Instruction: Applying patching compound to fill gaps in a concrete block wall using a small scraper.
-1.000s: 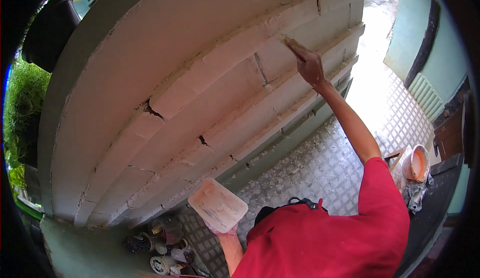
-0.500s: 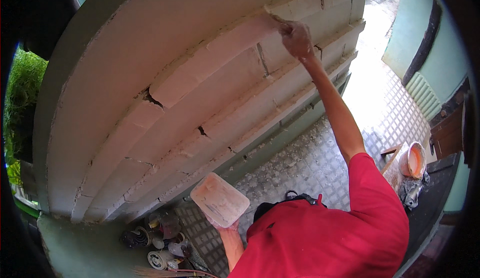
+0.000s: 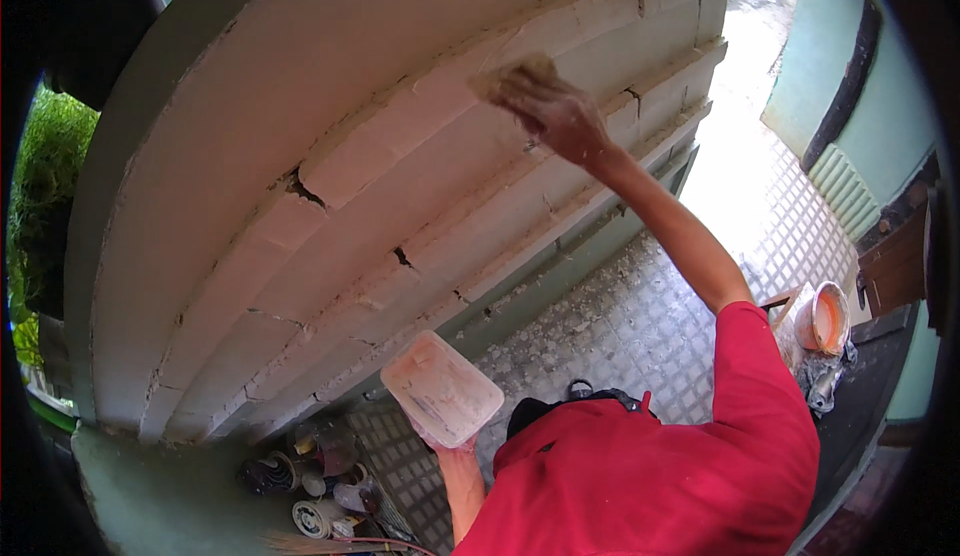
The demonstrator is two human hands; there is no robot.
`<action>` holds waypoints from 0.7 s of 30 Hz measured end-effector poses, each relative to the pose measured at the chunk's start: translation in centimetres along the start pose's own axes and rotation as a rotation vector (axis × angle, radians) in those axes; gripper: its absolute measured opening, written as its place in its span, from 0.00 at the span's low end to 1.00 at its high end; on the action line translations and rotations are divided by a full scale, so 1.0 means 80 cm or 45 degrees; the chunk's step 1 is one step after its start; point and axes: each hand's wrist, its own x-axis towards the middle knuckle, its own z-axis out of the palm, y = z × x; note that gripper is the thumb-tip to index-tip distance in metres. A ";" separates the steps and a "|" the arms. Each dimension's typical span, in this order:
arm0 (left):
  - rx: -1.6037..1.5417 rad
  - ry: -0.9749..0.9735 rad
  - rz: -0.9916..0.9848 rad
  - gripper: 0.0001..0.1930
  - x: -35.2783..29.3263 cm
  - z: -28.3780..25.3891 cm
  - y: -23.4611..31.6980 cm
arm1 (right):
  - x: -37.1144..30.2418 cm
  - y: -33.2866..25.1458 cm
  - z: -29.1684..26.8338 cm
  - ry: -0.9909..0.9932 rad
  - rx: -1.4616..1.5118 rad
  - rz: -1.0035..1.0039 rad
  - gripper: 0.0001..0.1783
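Observation:
My right hand (image 3: pixel 550 116) is raised at the wall, fingers closed round a flat tan piece (image 3: pixel 488 84), which is smeared by motion; its exact kind cannot be made out. It is close to the upper ledge of a pale wall (image 3: pixel 400 141) with stepped horizontal ledges, cracks and gaps. Whether the piece touches the wall is unclear. Low in front of me, my left hand (image 3: pixel 456 443) grips a rounded rectangular plastic tub (image 3: pixel 442 388) from below. Whitish-pink paste or residue coats the inside of the tub, and most of the left fingers are hidden beneath it.
Tiled floor (image 3: pixel 625 331) with pale debris runs along the wall's foot. A bucket with an orange inside (image 3: pixel 826 318) stands at the right, beside a grey crumpled bag (image 3: pixel 826 381). Several cans and containers (image 3: pixel 320 521) crowd the lower left, near a broom (image 3: pixel 330 544).
My right hand has moved left and slightly down along the wall with the flat tan piece, its back now turned more toward view. The left hand and tub have barely shifted.

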 end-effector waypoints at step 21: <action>0.030 0.099 0.103 0.30 -0.010 -0.024 0.017 | 0.015 0.023 0.030 0.383 0.125 0.829 0.19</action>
